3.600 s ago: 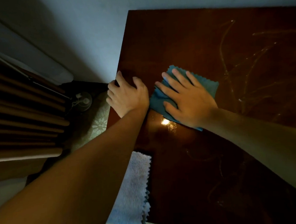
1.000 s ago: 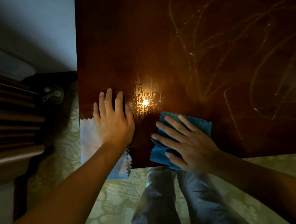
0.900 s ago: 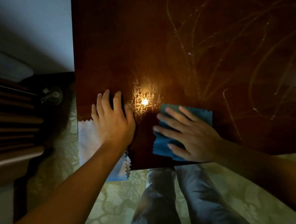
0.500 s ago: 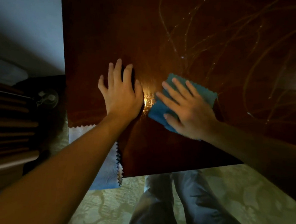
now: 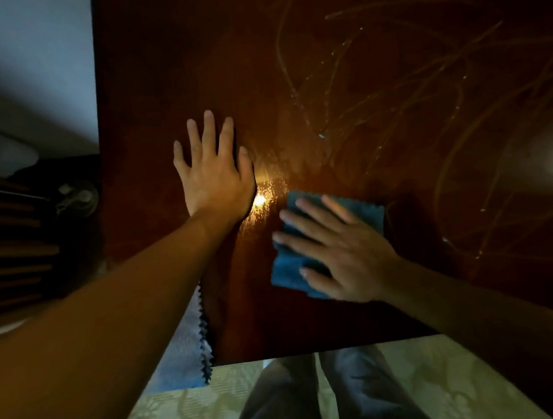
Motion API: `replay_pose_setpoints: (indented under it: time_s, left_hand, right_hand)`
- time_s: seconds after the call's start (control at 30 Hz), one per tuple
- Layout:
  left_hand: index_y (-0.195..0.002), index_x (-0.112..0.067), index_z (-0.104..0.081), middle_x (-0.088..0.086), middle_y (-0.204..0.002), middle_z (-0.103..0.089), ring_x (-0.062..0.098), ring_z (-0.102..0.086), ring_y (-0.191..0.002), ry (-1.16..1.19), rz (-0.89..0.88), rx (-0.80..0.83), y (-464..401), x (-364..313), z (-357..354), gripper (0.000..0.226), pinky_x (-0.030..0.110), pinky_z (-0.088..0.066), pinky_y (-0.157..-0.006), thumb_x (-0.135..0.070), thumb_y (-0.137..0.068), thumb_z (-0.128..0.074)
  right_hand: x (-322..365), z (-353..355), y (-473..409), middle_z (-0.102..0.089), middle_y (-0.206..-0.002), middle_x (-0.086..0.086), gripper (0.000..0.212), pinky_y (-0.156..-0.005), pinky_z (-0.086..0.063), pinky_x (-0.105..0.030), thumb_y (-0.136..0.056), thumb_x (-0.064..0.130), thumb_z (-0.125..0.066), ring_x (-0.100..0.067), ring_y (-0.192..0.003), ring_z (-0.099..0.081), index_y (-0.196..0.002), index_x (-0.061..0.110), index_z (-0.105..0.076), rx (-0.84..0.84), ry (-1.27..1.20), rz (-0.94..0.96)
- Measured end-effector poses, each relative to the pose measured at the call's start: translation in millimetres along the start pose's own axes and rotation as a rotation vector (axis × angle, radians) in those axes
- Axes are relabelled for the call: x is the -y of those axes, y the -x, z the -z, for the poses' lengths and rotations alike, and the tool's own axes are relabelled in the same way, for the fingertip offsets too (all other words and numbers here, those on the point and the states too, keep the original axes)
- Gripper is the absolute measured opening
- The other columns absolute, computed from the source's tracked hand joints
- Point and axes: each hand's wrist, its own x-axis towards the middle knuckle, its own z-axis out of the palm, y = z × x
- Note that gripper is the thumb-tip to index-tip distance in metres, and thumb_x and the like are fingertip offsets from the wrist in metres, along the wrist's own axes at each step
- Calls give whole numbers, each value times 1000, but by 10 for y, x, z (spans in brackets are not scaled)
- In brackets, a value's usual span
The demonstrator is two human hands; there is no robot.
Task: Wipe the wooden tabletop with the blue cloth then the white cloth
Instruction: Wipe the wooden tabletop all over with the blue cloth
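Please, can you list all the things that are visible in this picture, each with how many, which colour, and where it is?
wooden tabletop: one, dark reddish brown, fills the upper and middle picture, with pale streaks on its right part
blue cloth: one, blue, on the tabletop near the front edge, under the right hand
white cloth: one, pale, at the front left corner of the tabletop, partly hidden by the left forearm
floor covering: pale green, patterned, below the table
legs: two, grey trousers, bottom centre
left hand: one, flat on the tabletop, fingers spread
right hand: one, pressing flat on the blue cloth
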Motion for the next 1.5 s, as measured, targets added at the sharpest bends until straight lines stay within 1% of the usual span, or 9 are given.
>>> replay_pose_setpoints:
  time_s: [0.1,0.23,0.4,0.6,0.73,0.9,1.17,1.37,1.5]
  left_hand:
    - [-157,-22,-20,7,-166,-11,30,-2,-153,-5,3,-10,0,-3,-5,60,55,-5,-121,-46,-102,-17]
    - [-155,-22,-25,8,-165,-16,30,-7,-153,2,6,-43,11,5,-32,59,55,-8,-120,-46,-102,-21]
    - [-155,-22,-26,8,-165,-17,29,-8,-153,3,3,-44,14,-6,-6,58,55,-8,-120,-45,-102,-23]
    - [-154,-20,-29,8,-164,-19,30,-9,-153,29,2,-59,17,-3,-14,57,55,-8,-120,-43,-103,-24]
    - [-154,-20,-29,8,-164,-20,30,-10,-152,19,9,-65,5,4,-37,56,56,-10,-120,-44,-103,-24]
    - [-154,-22,-29,8,-164,-22,29,-13,-152,-19,20,-72,-12,4,-57,56,55,-12,-119,-45,-102,-22]
    - [-153,-22,-33,7,-162,-26,30,-15,-152,18,1,-120,-5,11,-82,56,54,-11,-119,-44,-103,-26]
    - [-154,-22,-31,7,-163,-24,29,-13,-152,9,7,-93,-5,-2,-43,59,53,-9,-120,-46,-101,-20]
    - [-154,-22,-31,7,-163,-24,29,-14,-152,3,10,-82,-4,-3,-39,58,54,-11,-119,-45,-102,-19]
  right_hand:
    - [-396,142,-355,-30,-165,-9,60,-123,-19,-56,-102,47,-45,-31,-154,-22,-156,22,-40,-62,11,-84]
    - [-676,176,-581,-26,-166,-9,60,-125,-14,-54,-104,47,-41,-31,-156,-17,-158,22,-35,-55,69,-61]
    - [-535,168,-501,-25,-166,-14,60,-124,-18,-55,-103,42,-44,-34,-155,-18,-156,15,-39,-103,52,-110]
    - [-166,63,-3,-19,-168,-9,64,-125,-14,-54,-102,49,-36,-29,-157,-10,-159,19,-30,16,96,-124]
    - [-189,106,-14,-20,-168,-7,63,-125,-15,-55,-102,47,-40,-28,-157,-10,-158,20,-34,37,57,-112]
    - [-446,161,-160,-22,-168,-8,64,-125,-14,-55,-102,48,-38,-29,-157,-12,-159,22,-29,41,61,-54]
    - [-1077,344,-949,-17,-169,-8,65,-127,-3,-48,-102,51,-28,-28,-157,-9,-161,23,-23,27,121,-301]
    - [-880,344,-942,-18,-169,-10,68,-127,-8,-50,-101,51,-25,-31,-157,-9,-161,18,-22,46,117,-326]
    - [-357,190,-622,-21,-168,-10,67,-126,-12,-53,-101,53,-32,-30,-156,-13,-159,18,-30,81,82,-150]
